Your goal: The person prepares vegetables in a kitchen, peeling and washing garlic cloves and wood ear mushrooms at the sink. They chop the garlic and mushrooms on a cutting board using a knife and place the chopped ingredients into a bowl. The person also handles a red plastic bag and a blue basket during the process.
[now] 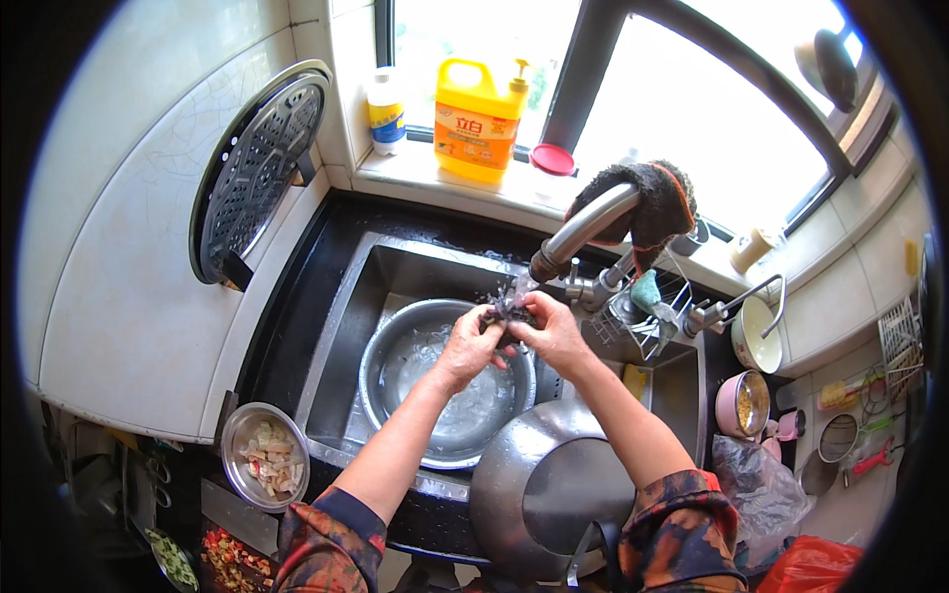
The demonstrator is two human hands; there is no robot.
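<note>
My left hand (471,345) and my right hand (552,330) are together under the running faucet (582,230), gripping a dark, wet item (508,319) between their fingers. Its kind is hard to tell, since the fingers and splashing water partly cover it. Below the hands, a round metal basin (371,396) holding water stands in the left bowl of the stainless steel sink (334,356). A dark cloth with an orange edge (660,204) is draped over the faucet.
A large upturned metal pan (511,482) overlaps the sink's front edge. At left are a bowl of pale food pieces (300,478) and chopped vegetables (233,560). A yellow detergent jug (474,122) stands on the sill; a wire rack (667,296) and bowls (730,404) are at right.
</note>
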